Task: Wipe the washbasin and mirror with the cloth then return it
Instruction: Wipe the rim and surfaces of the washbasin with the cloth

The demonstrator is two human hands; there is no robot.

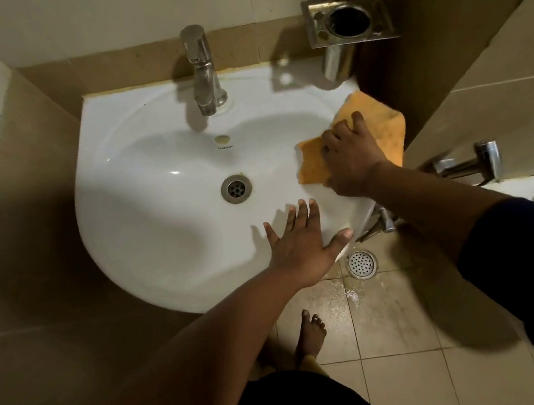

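A white washbasin (165, 224) fills the middle of the view, with a steel drain (236, 188) in its bowl. An orange cloth (382, 122) lies over the basin's right rim. My right hand (352, 158) presses down on the cloth, fingers curled over it. My left hand (300, 246) rests flat on the basin's front right rim, fingers spread and straight, holding nothing. The mirror is out of view.
A chrome tap (202, 69) stands at the back of the basin. A steel wall holder (349, 18) hangs at the back right. Another tap (471, 164) juts from the right wall. Below are a wet tiled floor, a floor drain (360, 264) and a bare foot (309, 334).
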